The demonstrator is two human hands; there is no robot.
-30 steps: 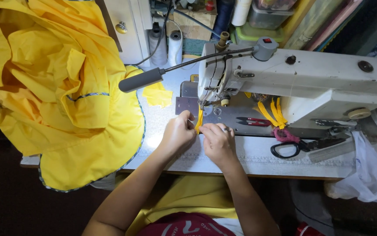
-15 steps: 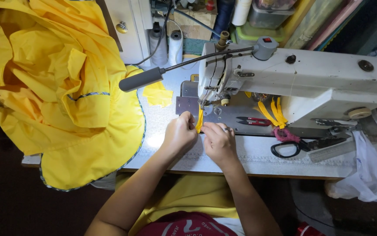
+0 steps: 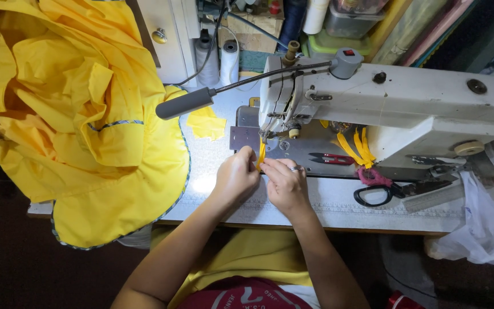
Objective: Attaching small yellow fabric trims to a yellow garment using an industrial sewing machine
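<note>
My left hand (image 3: 235, 176) and my right hand (image 3: 284, 183) meet just in front of the needle of a white sewing machine (image 3: 407, 109). Between their fingertips they pinch a narrow yellow fabric strip (image 3: 262, 155) that runs up toward the presser foot. A ring shows on my right hand. The part of the strip inside my fingers is hidden.
A big heap of yellow cloth (image 3: 81, 120) covers the table's left side. A small yellow scrap (image 3: 208, 123), red snips (image 3: 330, 158), black scissors (image 3: 390, 191), a grey lamp arm (image 3: 187, 103), thread cones (image 3: 212, 60) and a white plastic bag (image 3: 481, 229) surround the machine.
Both hands stay at the needle pinching the strip, with only slight finger shifts. The view has tilted a little.
</note>
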